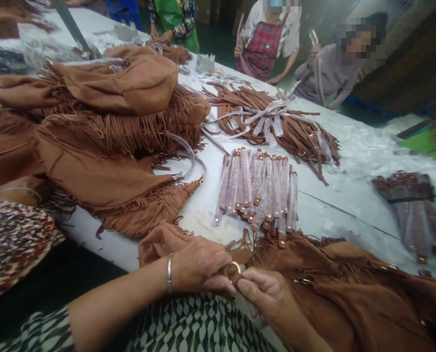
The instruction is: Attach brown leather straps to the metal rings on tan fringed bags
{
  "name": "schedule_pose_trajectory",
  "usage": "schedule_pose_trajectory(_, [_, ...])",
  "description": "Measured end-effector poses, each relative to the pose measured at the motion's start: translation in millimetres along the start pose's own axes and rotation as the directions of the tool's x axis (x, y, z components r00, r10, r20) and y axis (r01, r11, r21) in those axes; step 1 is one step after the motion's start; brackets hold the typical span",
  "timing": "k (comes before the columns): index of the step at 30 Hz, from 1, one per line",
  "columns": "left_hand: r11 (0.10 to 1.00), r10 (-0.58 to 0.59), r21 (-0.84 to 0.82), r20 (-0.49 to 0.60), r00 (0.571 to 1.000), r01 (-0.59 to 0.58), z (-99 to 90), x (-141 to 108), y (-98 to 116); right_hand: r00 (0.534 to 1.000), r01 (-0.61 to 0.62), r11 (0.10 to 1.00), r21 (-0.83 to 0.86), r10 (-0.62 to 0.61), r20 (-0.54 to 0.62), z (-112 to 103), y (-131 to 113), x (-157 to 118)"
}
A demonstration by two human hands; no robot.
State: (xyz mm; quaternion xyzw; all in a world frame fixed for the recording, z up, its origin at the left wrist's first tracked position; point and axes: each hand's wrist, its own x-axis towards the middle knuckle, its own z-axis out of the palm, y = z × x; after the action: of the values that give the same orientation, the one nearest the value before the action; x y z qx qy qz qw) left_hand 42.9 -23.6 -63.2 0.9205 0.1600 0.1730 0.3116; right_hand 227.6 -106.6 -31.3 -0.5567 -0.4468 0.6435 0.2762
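Observation:
My left hand (205, 266), with a silver bangle at its wrist, is closed on a small brown leather tab with a gold metal ring (235, 267). Right beside it, my right hand (265, 293) pinches at the same tab and ring; a pale plastic-wrapped strip seems to hang below its fingers. Part of a brown suede bag (162, 242) lies under and behind my left hand. Another fringed brown bag (350, 293) spreads out to the right of my hands. Just beyond my hands is a pile of short plastic-wrapped leather straps (256, 186) with gold studs.
Fringed brown bags (118, 88) are heaped at left, near another person's sleeve (15, 244). Long brown straps (276, 117) lie across the white table (335, 190). A tied bundle of wrapped straps (416, 210) is at right. Several people work along the far side.

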Motion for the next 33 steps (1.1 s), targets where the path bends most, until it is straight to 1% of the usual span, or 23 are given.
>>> schedule_pose_trajectory(2, [1.0,-0.007,0.017,-0.008,1.0,0.007,0.8,1.6,1.5,0.989,-0.032,0.999,-0.008,0.033,0.147,-12.7,-3.5,6.1])
schedule_pose_trajectory(4, [1.0,0.0,0.01,-0.001,1.0,0.0,0.2,2.9,2.9,0.97,-0.054,0.998,-0.021,0.058,0.237,-23.7,-7.5,12.5])
schedule_pose_trajectory(7, [1.0,0.008,0.008,0.021,1.0,-0.008,-1.8,2.4,3.0,0.968,-0.056,0.998,-0.01,0.057,0.244,-30.6,-11.0,19.7])
schedule_pose_trajectory(11, [0.997,0.0,0.079,0.034,0.999,-0.002,-1.7,-1.0,0.1,0.971,-0.082,0.995,0.064,0.065,0.23,-25.7,-7.7,23.6])
schedule_pose_trajectory(14, [0.992,-0.017,0.125,0.04,0.999,0.012,0.1,0.8,-4.9,0.984,-0.08,0.993,0.083,0.065,0.164,-20.3,-2.6,25.2])
schedule_pose_trajectory(17, [0.99,-0.058,0.13,0.059,0.997,0.05,1.1,9.2,-16.4,0.992,-0.099,0.995,0.021,0.097,0.076,-23.2,4.1,34.8])
schedule_pose_trajectory(19, [0.99,-0.076,0.126,0.07,0.995,0.067,0.6,16.9,-29.9,0.996,-0.092,0.994,-0.051,0.091,-0.007,-34.5,11.6,47.3])
schedule_pose_trajectory(21, [0.99,-0.11,0.101,0.067,0.992,0.103,-1.1,24.3,-47.3,0.99,-0.053,0.992,-0.111,0.038,-0.134,-52.9,22.9,59.9])
schedule_pose_trajectory(23, [0.986,-0.162,0.04,0.055,0.985,0.16,-2.9,29.9,-65.5,0.965,-0.031,0.99,-0.141,-0.007,-0.263,-72.0,39.1,66.0])
schedule_pose_trajectory(25, [0.973,-0.223,-0.061,0.017,0.975,0.224,-2.1,32.2,-80.5,0.947,-0.043,0.988,-0.15,-0.008,-0.322,-83.1,59.2,62.6])
schedule_pose_trajectory(27, [0.95,-0.275,-0.165,-0.034,0.961,0.266,4.0,31.5,-90.1,0.954,-0.07,0.988,-0.136,0.026,-0.299,-81.8,80.3,52.8])
schedule_pose_trajectory(30, [0.926,-0.313,-0.248,-0.089,0.946,0.284,21.1,30.1,-97.2,0.979,-0.096,0.99,-0.107,0.075,-0.19,-63.3,104.4,40.9])
schedule_pose_trajectory(31, [0.924,-0.32,-0.251,-0.096,0.943,0.288,26.6,31.1,-99.5,0.981,-0.096,0.99,-0.106,0.076,-0.178,-56.3,109.1,40.5])
schedule_pose_trajectory(33, [0.925,-0.322,-0.234,-0.063,0.945,0.3,32.4,36.6,-105.8,0.975,-0.094,0.989,-0.114,0.068,-0.209,-46.6,113.1,45.9])
